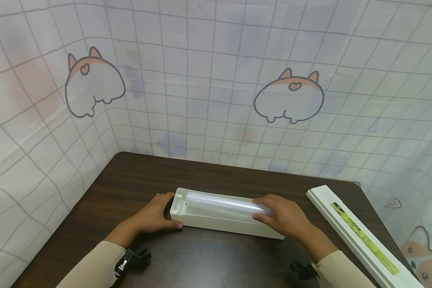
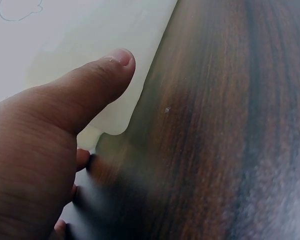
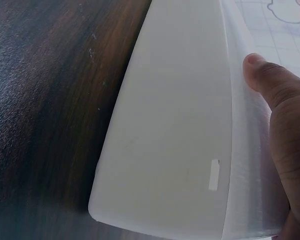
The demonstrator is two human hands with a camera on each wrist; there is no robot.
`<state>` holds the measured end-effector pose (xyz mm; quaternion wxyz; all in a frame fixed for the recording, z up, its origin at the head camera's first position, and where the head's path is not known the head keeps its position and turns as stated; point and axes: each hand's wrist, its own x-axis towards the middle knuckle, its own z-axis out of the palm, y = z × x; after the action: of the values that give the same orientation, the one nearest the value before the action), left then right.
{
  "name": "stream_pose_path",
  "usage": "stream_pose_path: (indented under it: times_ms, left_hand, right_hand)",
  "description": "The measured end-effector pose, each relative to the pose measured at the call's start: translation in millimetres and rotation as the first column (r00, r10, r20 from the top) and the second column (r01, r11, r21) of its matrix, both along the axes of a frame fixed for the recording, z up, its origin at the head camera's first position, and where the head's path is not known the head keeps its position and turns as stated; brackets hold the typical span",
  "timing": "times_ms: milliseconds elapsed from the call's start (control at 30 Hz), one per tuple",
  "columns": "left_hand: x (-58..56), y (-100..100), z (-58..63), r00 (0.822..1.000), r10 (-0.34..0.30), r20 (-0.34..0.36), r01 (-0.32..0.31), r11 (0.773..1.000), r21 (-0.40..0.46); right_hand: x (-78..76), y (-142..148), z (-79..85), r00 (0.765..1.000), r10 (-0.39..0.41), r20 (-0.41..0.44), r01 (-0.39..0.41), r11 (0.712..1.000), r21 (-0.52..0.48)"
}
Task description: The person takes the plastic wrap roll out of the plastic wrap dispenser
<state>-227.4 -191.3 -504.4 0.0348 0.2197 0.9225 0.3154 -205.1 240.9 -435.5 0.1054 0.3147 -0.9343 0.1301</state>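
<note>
A long white cling film dispenser box (image 1: 223, 227) lies on the table without its cover, its inside facing up. Within it is a clear roll of cling film (image 1: 216, 203). My left hand (image 1: 153, 216) grips the box's left end, thumb against the front wall (image 2: 140, 55) and fingers round the far side. At the other end, my right hand (image 1: 289, 218) holds the roll's right part from above, thumb on the near side. In the right wrist view the thumb lies on the film (image 3: 247, 150), just above the box wall (image 3: 165, 115); the other fingers are mostly hidden.
A long white cover (image 1: 345, 218) with a green and yellow label lies slantwise along the table's right side. The dark wood table (image 1: 216, 260) meets a hanging grid-patterned cloth (image 1: 209, 100) at the back and on the left.
</note>
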Motion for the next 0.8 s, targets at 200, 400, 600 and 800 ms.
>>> stream_pose_path:
  times_ms: [200,400,600,800]
  left_hand:
    - [-0.6,0,-1.6,1.000,-0.004,0.005,0.004,1.000,-0.006]
    - [-1.1,0,-2.2,1.000,-0.006,0.008,0.006,1.000,-0.002]
    - [-0.5,0,-2.0,1.000,-0.001,0.012,0.001,1.000,-0.008]
    - [0.4,0,-1.5,1.000,0.003,0.013,-0.002,1.000,-0.008]
  right_hand:
    - [1.2,4,-0.5,1.000,-0.016,-0.020,0.016,1.000,-0.004]
    - [2.1,8,0.5,0.999,-0.030,-0.028,0.030,0.999,-0.018]
    - [3.5,10,2.2,0.998,-0.048,-0.041,0.046,0.998,-0.031]
    - [4.9,13,3.3,0.996,-0.055,-0.064,0.052,0.998,-0.044]
